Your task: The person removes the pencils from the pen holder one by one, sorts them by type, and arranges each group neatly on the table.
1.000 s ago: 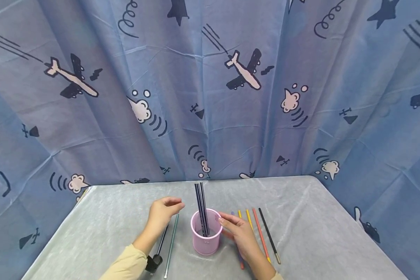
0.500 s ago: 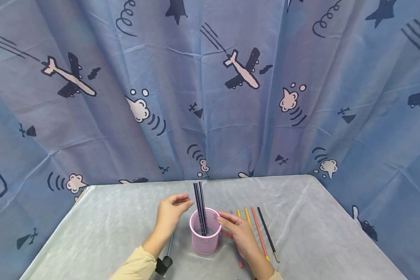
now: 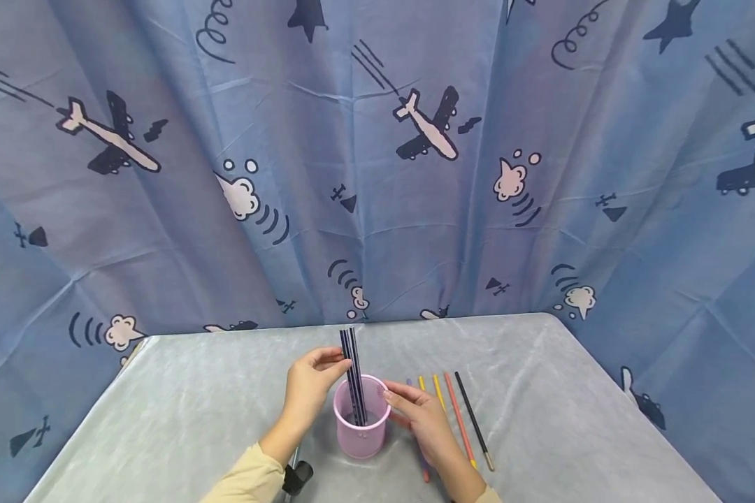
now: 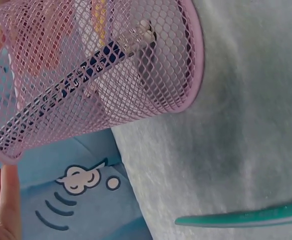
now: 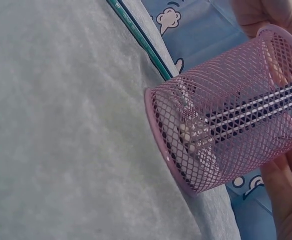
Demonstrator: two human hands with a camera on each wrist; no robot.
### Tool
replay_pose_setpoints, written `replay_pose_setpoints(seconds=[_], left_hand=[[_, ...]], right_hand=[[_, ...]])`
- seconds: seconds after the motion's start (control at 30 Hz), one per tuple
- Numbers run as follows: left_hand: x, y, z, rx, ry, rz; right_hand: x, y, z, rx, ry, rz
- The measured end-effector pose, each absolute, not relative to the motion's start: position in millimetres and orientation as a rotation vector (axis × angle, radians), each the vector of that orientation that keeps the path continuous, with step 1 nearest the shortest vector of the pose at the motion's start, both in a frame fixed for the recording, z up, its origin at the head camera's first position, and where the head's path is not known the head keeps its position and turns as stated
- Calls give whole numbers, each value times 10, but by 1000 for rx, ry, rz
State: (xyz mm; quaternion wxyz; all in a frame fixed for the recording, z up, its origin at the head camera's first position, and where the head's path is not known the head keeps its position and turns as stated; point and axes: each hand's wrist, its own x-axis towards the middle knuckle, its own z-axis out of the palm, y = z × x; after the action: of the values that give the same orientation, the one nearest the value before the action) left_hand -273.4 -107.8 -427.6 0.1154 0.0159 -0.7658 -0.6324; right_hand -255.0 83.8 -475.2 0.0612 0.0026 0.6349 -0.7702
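A pink mesh pencil cup (image 3: 361, 444) stands upright on the table with several dark, silver-striped pencils (image 3: 354, 337) leaning in it. Their pale lower ends (image 5: 188, 137) show through the mesh in the right wrist view. My right hand (image 3: 426, 425) holds the cup at its right side, thumb at the rim and fingers behind. At the upper part of the pencils, my left hand (image 3: 308, 385) pinches at the leftmost one, its thumb crossing in front. In the left wrist view, that hand's fingers (image 4: 7, 197) lie beside the cup's rim.
Right of the cup lie loose pencils: a purple one (image 3: 424, 469), two yellow ones, a red one (image 3: 459, 419) and a black one (image 3: 472, 418). A teal pencil (image 4: 245, 219) lies left of it. A patterned blue curtain (image 3: 377, 175) hangs behind the grey-covered table (image 3: 516, 356).
My left hand has moved right from beside the cup to the pencils standing in it. The right hand stays at the cup's rim. The whole view has shifted slightly.
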Motion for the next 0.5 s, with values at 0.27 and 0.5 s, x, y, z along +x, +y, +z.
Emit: replay_pose_setpoints(seconds=[0.27, 0.5], left_hand=[[-2749, -1030, -4268, 58, -2225, -1820], [-2763, -1020, -4246, 80, -2215, -1812]], right_hand=[[-2559, 825, -4761, 30, 1925, -2329], [-2561, 826, -4772, 28, 1926, -2323]])
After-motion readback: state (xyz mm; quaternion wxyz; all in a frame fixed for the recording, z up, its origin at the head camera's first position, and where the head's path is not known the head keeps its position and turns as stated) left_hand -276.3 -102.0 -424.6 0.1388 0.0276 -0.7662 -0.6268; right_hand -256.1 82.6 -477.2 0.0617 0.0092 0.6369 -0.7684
